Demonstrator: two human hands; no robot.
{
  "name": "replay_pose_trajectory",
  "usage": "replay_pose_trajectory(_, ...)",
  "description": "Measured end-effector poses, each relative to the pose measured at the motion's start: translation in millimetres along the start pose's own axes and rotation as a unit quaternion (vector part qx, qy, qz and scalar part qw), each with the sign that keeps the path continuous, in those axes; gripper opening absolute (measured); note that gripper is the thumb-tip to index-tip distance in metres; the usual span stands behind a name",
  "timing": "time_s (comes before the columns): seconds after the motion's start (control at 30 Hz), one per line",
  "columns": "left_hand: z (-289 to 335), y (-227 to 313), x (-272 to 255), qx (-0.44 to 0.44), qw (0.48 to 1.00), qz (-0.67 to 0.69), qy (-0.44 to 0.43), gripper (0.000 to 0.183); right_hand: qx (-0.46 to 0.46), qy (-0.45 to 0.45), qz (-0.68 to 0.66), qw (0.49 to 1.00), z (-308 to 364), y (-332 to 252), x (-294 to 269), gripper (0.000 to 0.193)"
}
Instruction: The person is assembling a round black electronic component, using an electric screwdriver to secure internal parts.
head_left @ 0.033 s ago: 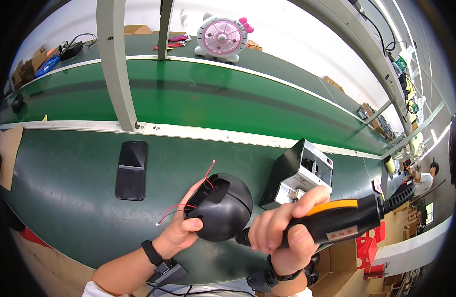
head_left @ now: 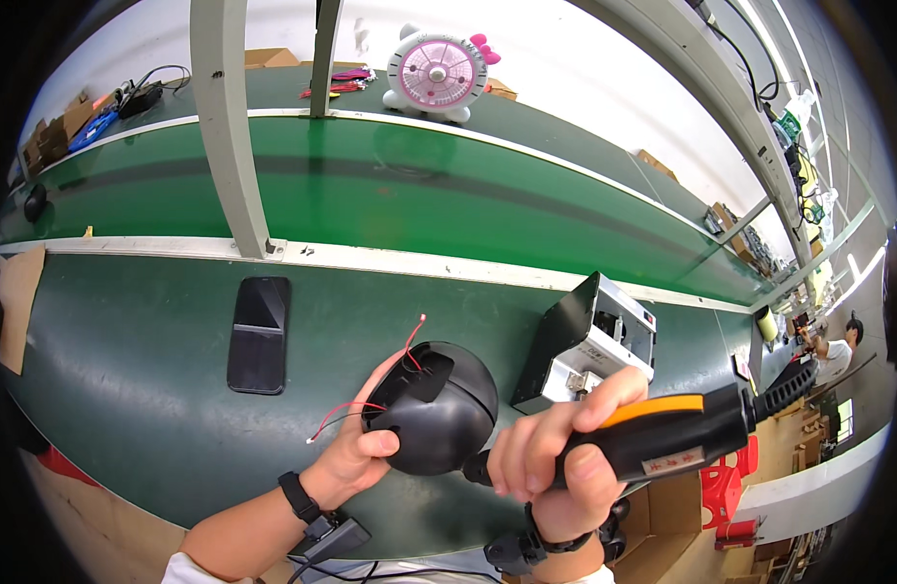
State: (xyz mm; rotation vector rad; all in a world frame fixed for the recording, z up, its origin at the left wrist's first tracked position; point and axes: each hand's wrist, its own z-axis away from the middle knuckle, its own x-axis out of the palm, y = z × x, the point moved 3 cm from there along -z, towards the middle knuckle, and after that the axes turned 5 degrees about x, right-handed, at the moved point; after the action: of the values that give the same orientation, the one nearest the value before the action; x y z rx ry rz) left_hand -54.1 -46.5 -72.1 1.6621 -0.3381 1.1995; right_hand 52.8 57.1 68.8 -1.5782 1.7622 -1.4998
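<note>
My left hand (head_left: 356, 450) is closed around the left side of a rounded black plastic housing (head_left: 444, 419), the thumb lying on its front. Two thin red wire leads (head_left: 338, 409) with small end plugs stick out from an opening in the housing. In my right hand (head_left: 560, 448) is a black corded electric screwdriver (head_left: 653, 438) with an orange lever, held nearly level. Its nose points left and meets the housing's lower right side; the very tip is hidden, so whether it touches a screw does not show.
A black and silver box-shaped machine (head_left: 590, 341) stands behind my right hand. A dark phone (head_left: 259, 336) lies on the green bench (head_left: 137, 360) at left. Beyond a white rail are a green belt (head_left: 371, 185) and a pink-and-white fan (head_left: 437, 76). A co-worker (head_left: 838, 355) is far right.
</note>
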Motion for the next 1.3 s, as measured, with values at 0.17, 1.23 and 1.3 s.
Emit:
replay_pose_trajectory(0.17, 6.8, -0.7, 7.6, -0.041, 0.999, 0.011, 0.004, 0.113, -0.013, -0.015, -0.037, 0.999, 12.8, -3.8, 4.4, 0.037)
replay_pose_trajectory(1.23, -3.5, -9.2, 8.1, -0.020, 0.999, -0.030, -0.008, 0.111, -0.113, 0.182, 0.163, 0.963, 2.4, -49.3, -130.5, 0.017)
replay_pose_trajectory(1.3, -3.4, -8.7, 9.7, -0.024, 0.999, -0.023, -0.001, 0.110, -0.062, 0.187, 0.144, 0.970, 1.1, -48.6, -131.9, 0.020)
